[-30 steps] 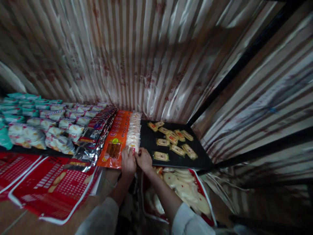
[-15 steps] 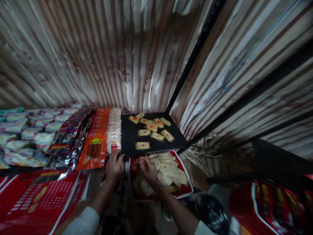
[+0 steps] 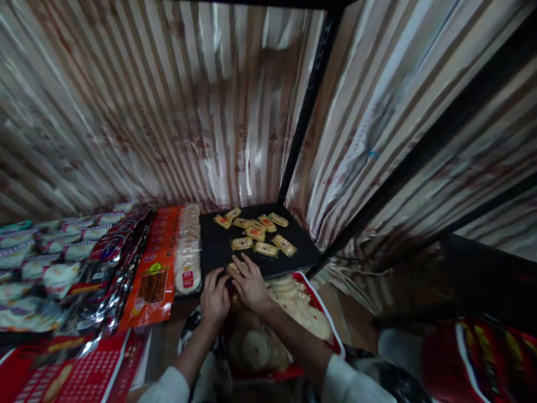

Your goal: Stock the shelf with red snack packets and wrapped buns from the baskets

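My right hand (image 3: 250, 285) reaches over the front edge of the black shelf (image 3: 300, 258), its thumb and fingers around a small yellow wrapped snack packet (image 3: 233, 268). Just left of it, my left hand (image 3: 215, 296) rests at the shelf edge with bent, slightly parted fingers and nothing visible in them. More of these yellow packets (image 3: 265, 249) lie loosely farther back on the shelf. Below my right forearm stands a red bin with a white rim (image 3: 325, 308), containing pale flat packs (image 3: 308, 313); the forearm hides part of it.
Left of the shelf's dark area lie a row of clear packs (image 3: 187, 268), orange snack bags (image 3: 161, 252), dark shiny bags (image 3: 121, 246) and white packs (image 3: 61, 280). A red basket (image 3: 96, 364) sits lower left. Black posts (image 3: 304, 123) and striped sheeting (image 3: 201, 112) enclose the shelf.
My right hand has risen from the red bin to the yellow packet at the shelf's front. My left hand stays at the shelf edge. The view has shifted slightly.
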A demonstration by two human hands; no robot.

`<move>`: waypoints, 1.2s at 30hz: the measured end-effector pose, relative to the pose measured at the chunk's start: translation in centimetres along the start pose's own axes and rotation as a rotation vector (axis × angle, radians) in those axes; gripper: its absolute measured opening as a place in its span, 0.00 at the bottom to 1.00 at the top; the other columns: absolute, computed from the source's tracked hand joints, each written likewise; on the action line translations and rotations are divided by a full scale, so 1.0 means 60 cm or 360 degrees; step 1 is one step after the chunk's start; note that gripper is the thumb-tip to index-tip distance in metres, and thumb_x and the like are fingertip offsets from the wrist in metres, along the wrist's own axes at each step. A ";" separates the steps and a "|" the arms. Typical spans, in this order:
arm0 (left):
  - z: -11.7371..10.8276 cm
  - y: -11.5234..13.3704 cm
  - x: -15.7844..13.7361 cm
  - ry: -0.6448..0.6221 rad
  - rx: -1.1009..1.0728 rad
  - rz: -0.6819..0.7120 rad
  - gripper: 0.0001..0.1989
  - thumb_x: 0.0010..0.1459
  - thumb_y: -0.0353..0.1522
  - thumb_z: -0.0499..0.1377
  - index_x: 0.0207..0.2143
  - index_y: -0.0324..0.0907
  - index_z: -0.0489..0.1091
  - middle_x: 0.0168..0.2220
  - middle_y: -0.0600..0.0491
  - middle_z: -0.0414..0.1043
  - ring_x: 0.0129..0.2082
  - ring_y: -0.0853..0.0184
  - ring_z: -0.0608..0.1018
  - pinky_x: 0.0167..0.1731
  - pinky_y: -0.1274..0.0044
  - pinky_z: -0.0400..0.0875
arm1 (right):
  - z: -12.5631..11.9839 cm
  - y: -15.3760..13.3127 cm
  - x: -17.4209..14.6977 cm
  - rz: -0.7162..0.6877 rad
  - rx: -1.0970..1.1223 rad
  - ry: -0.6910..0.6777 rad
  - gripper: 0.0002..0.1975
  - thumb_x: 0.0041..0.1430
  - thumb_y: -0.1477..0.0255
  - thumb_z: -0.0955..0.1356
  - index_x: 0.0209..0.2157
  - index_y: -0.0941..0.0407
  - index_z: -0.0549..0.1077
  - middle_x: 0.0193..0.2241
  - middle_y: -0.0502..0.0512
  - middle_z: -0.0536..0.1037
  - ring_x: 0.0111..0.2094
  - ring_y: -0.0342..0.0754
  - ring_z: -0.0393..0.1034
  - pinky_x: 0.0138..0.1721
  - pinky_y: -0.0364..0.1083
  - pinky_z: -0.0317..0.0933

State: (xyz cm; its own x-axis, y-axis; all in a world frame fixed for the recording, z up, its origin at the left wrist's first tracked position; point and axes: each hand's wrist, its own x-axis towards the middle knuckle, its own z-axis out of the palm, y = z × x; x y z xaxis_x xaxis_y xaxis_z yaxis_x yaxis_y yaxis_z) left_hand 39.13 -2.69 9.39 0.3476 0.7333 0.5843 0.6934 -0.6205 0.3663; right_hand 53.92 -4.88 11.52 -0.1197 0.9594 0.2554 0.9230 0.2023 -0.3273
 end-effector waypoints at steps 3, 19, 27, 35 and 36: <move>0.018 0.009 0.023 0.0024 -0.0030 -0.0121 0.18 0.50 0.20 0.50 0.40 0.40 0.72 0.47 0.45 0.69 0.48 0.59 0.70 0.48 0.66 0.72 | 0.006 0.012 0.039 0.0027 -0.0070 -0.0071 0.20 0.64 0.68 0.59 0.57 0.49 0.65 0.62 0.53 0.59 0.65 0.59 0.39 0.59 0.61 0.46; 0.115 -0.005 0.056 0.0378 -0.0304 -0.0416 0.19 0.53 0.22 0.46 0.43 0.41 0.69 0.44 0.46 0.71 0.46 0.61 0.72 0.46 0.66 0.71 | 0.001 0.049 0.184 0.0000 -0.0323 -0.0112 0.24 0.64 0.63 0.60 0.60 0.52 0.60 0.66 0.57 0.48 0.66 0.58 0.33 0.62 0.60 0.38; 0.127 -0.017 0.075 0.0350 -0.0369 -0.0580 0.19 0.56 0.23 0.46 0.48 0.40 0.67 0.46 0.45 0.70 0.48 0.61 0.72 0.48 0.67 0.70 | 0.048 0.054 0.309 0.0123 -0.0385 -0.0342 0.26 0.63 0.58 0.58 0.60 0.50 0.60 0.65 0.58 0.49 0.66 0.64 0.34 0.61 0.65 0.33; 0.125 -0.011 0.078 0.0296 -0.0473 -0.0502 0.18 0.56 0.22 0.47 0.44 0.42 0.70 0.46 0.47 0.71 0.47 0.65 0.75 0.47 0.71 0.73 | 0.045 0.113 0.294 0.0307 -0.0399 -0.0186 0.25 0.63 0.60 0.59 0.60 0.50 0.61 0.65 0.60 0.51 0.65 0.67 0.38 0.60 0.65 0.35; 0.123 -0.012 0.078 0.0288 -0.0479 -0.0497 0.18 0.55 0.22 0.47 0.44 0.42 0.70 0.46 0.47 0.71 0.46 0.65 0.75 0.46 0.72 0.73 | 0.042 0.118 0.295 0.0321 -0.0403 -0.0183 0.24 0.63 0.60 0.59 0.60 0.50 0.62 0.64 0.60 0.52 0.65 0.67 0.38 0.60 0.65 0.35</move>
State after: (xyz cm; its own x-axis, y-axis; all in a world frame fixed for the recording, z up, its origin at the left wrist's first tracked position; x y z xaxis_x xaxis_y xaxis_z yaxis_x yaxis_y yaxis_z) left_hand 44.93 3.23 6.53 0.0174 0.8541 0.5198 0.5242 -0.4505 0.7227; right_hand 57.45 14.03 11.45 0.0473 0.9939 0.0998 0.9921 -0.0351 -0.1207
